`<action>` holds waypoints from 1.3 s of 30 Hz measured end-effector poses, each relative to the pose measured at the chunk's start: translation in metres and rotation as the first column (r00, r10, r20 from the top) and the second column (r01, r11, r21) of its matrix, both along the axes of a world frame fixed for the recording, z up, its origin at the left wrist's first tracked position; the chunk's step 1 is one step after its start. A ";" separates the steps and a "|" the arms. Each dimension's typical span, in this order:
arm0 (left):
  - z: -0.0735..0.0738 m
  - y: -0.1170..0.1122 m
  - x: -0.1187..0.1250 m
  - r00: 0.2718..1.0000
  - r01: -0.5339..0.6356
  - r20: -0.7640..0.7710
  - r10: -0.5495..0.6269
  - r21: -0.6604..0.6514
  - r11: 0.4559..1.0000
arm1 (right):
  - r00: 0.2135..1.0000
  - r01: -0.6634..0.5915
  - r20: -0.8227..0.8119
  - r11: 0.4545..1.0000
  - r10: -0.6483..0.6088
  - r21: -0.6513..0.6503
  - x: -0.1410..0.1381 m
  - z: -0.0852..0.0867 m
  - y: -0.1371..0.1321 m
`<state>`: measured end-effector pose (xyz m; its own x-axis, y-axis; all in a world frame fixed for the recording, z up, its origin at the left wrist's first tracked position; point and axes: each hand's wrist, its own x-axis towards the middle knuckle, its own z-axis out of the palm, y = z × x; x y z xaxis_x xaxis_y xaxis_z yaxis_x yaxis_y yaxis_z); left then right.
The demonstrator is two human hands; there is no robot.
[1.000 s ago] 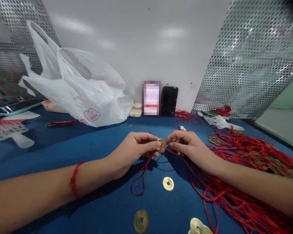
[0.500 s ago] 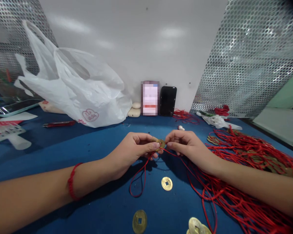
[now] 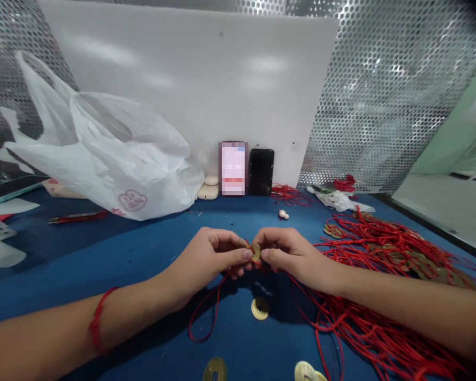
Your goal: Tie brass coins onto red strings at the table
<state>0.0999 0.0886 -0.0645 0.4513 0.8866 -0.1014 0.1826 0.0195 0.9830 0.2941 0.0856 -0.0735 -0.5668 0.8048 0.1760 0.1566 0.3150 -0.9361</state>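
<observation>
My left hand pinches a brass coin with a red cord on it, between thumb and fingers. My right hand is closed at the coin's right edge, thumb and fingertips against it; whether it also grips cord is hidden. A short bit of red cord sticks up by the left thumb. Below my left hand hangs a red cord loop. A shiny square-holed coin lies on the blue table under my hands. Nearer me are a darker coin and a few pale coins, cut by the frame edge.
Strung coins and a heap of red cords spread at the right, partly under my right forearm. Behind stand a lit phone, a black phone and a white plastic bag. A red-handled cutter lies left.
My right hand has closed in on the coin, and the coin has turned between my fingers. A cord bit now shows above it. The camera view has shifted, moving the near coins lower in frame.
</observation>
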 end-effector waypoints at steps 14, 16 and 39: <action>-0.002 0.001 0.000 0.994 0.105 -0.024 -0.105 -0.001 0.995 | 0.996 -0.060 0.063 0.997 0.063 -0.049 0.002 -0.002 0.002; -0.002 0.001 -0.001 0.992 0.124 -0.027 -0.124 -0.002 0.992 | 0.996 -0.060 0.064 0.997 0.064 -0.055 0.002 -0.002 0.002; -0.002 0.003 -0.002 0.967 -0.233 0.119 0.224 0.067 0.970 | 0.431 0.729 -0.426 0.585 -0.795 -0.356 0.025 0.001 0.038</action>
<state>0.0980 0.0914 -0.0664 0.2399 0.9707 0.0131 0.0731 -0.0315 0.9968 0.3195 0.1237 -0.0729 0.4358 0.8943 0.1018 -0.2011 0.2070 -0.9575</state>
